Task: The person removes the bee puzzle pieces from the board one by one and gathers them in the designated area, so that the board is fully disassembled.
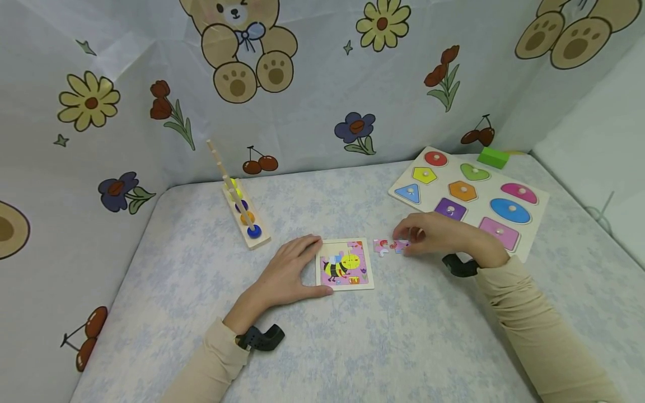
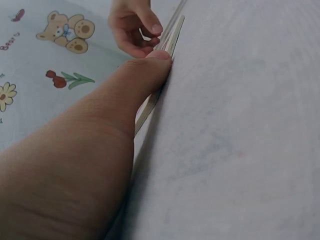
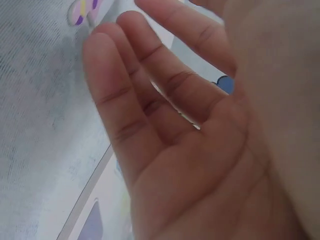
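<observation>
A square wooden puzzle tray [image 1: 345,288] with a bee picture lies flat on the table; a bare patch shows at its upper left. My left hand [image 1: 289,271] grips its left side, thumb at the lower edge and fingers at the upper left corner. In the left wrist view the thumb [image 2: 157,56] presses the tray's edge. Right of the tray lie two pink puzzle pieces, a left piece [image 1: 381,247] and a right piece [image 1: 401,245]. My right hand [image 1: 438,232] is over the right piece, thumb and forefinger apart around it. Its fingers [image 3: 107,70] look loosely bent in the right wrist view.
A wooden shape board [image 1: 478,207] with knobbed coloured shapes lies behind my right hand. A green block [image 1: 492,158] sits at its far edge. To the left stands a wooden stand [image 1: 259,242] with a slanting rod and coloured discs. A printed cloth [image 1: 312,112] hangs behind the table.
</observation>
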Demonstrator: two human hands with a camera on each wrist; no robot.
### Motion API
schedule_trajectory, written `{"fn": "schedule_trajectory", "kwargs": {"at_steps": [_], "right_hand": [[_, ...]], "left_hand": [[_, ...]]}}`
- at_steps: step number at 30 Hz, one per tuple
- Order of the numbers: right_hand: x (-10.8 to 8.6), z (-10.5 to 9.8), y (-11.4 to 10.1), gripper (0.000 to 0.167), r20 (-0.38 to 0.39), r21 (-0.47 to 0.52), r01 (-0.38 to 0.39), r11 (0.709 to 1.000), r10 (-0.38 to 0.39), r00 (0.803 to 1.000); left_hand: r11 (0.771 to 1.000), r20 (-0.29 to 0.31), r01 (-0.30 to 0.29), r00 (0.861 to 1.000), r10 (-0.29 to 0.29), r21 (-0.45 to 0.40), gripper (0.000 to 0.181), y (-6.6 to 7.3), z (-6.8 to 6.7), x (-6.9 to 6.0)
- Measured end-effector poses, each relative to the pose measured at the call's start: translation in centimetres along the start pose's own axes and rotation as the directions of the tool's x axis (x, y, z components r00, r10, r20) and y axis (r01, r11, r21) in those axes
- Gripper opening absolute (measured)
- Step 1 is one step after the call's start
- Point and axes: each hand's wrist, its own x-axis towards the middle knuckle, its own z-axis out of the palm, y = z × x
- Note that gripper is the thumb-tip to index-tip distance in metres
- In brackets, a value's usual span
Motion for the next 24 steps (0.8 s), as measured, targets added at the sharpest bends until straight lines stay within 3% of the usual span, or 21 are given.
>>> {"fn": "schedule_trajectory", "kwargs": {"at_steps": [15,24], "right_hand": [[0.9,0.9,-1.0,0.035,-0.113,0.043,0.109,0.993,-0.103,0.988],[1.7,2.0,-2.1,0.034,-0.178,0.0,0.12,0.993,-0.118,0.977]], "left_hand": [[1.0,-0.01,-0.011,1.0,0.011,-0.002,0.108,0.1,-0.1,-0.1],[1.0,-0.011,-0.005,1.0,0.005,0.001,0.109,0.1,0.0,-0.1]]}}
